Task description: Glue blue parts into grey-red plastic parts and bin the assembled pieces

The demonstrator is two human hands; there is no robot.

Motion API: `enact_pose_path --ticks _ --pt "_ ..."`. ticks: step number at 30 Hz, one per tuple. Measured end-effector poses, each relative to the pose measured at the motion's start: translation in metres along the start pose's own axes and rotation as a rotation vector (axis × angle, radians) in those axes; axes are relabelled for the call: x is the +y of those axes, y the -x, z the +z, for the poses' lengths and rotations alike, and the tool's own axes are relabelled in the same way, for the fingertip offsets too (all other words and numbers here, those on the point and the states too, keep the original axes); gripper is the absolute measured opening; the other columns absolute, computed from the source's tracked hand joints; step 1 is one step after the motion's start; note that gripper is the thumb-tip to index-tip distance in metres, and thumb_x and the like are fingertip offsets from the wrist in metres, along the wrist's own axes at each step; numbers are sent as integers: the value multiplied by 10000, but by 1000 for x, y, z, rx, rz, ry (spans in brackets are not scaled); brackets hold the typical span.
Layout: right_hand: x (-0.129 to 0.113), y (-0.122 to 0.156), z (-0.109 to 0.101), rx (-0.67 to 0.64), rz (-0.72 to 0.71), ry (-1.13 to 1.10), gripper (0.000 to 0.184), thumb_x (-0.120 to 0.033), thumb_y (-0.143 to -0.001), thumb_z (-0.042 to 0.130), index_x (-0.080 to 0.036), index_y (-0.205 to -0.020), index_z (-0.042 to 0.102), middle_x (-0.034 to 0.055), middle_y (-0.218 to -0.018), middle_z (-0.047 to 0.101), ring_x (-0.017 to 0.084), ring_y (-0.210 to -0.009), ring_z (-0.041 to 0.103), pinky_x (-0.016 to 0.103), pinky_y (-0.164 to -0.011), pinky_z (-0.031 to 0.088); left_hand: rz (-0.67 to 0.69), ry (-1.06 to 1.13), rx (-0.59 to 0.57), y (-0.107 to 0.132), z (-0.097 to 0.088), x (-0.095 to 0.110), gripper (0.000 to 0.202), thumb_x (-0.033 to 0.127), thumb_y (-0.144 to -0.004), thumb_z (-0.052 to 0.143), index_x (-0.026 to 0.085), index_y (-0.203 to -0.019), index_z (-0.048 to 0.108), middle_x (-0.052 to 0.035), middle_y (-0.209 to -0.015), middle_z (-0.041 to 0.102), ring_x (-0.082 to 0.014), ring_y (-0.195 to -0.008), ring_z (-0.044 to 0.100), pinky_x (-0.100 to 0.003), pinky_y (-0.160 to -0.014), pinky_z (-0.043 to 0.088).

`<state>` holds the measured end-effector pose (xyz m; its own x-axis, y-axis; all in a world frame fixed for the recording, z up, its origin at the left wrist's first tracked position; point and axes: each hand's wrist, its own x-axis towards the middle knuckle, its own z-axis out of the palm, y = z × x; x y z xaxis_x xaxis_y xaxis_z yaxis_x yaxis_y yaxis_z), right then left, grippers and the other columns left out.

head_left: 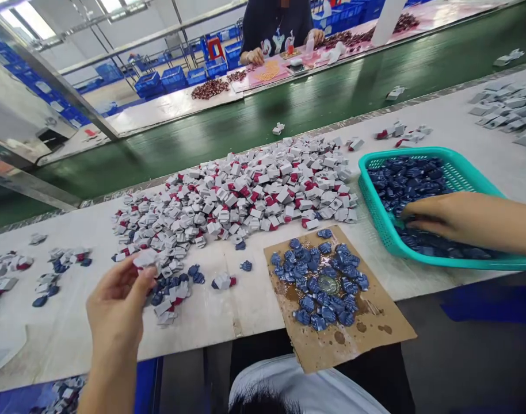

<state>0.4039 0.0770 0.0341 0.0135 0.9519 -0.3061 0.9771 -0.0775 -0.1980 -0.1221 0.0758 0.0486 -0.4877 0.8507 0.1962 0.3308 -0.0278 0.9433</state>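
Note:
Between thumb and fingers, my left hand (118,299) pinches a small light-grey plastic piece (145,260) above the table's left part. My right hand (438,213) reaches into a teal plastic basket (474,167) with its fingers among dark blue small parts (407,178); the fingertips are partly hidden there. A large heap of grey-and-red pieces (263,190) lies between the two hands. In front of me, a brown cardboard sheet (370,339) carries many blue parts (319,282) around a wet, shiny patch. A grey piece with blue and red ends (223,281) lies beside a loose blue part (246,265).
Beyond the table runs a green conveyor belt (180,135) with a few grey pieces on it. Across it sits a person (280,29) at another work surface. More grey pieces (511,109) lie at the far right, and small groups (8,264) at the left.

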Motion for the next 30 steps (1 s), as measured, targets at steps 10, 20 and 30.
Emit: enact_pose_path --ticks 10,20,30 --pt "-27 52 11 364 35 -76 579 -762 -983 402 -236 -1033 637 48 -790 690 169 -665 636 279 -582 457 -182 458 -411 107 87 -1 310 412 -622 946 305 -887 826 -12 -801 799 -173 -688 712 -247 -588 564" --pt "-142 77 69 337 -588 -266 282 -299 -1081 402 -203 -1016 659 51 -925 728 190 -739 720 279 -591 544 -183 421 -599 118 93 0 249 282 -664 926 286 -903 858 -33 -796 800 -140 -660 682 -197 -617 556" --pt "-118 74 76 156 -586 -261 411 -375 -1104 308 -255 -1164 696 51 -979 728 196 -767 720 274 -590 525 -252 474 -626 118 96 -2 275 338 -688 924 267 -943 851 -52 -842 789 -148 -693 680 -209 -625 566"
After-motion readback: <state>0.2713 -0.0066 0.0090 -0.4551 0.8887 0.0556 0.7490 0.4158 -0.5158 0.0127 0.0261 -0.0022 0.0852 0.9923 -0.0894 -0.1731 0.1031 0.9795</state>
